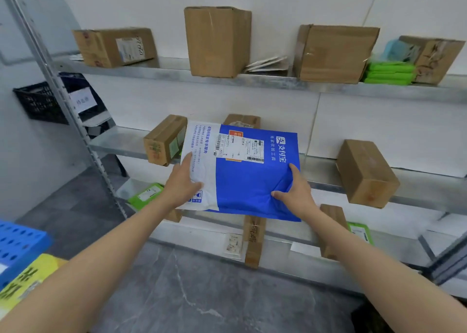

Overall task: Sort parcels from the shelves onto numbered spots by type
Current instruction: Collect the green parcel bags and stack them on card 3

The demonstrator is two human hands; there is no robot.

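Note:
A flat blue and white mailer bag [242,171] with a shipping label is held in the air in front of the middle shelf [414,188]. My left hand [183,182] grips its white left edge, thumb on top. My right hand [294,192] grips its blue right edge, thumb pressed into the creased plastic. The mailer hides part of the shelf and a small brown box [242,120] behind it.
Brown cartons stand on the top shelf [161,71] with green mailers [389,73]. On the middle shelf sit a small box [164,140] at left and a carton [366,173] at right. Lower shelf holds green mailers and boxes. A blue crate [17,246] is at lower left.

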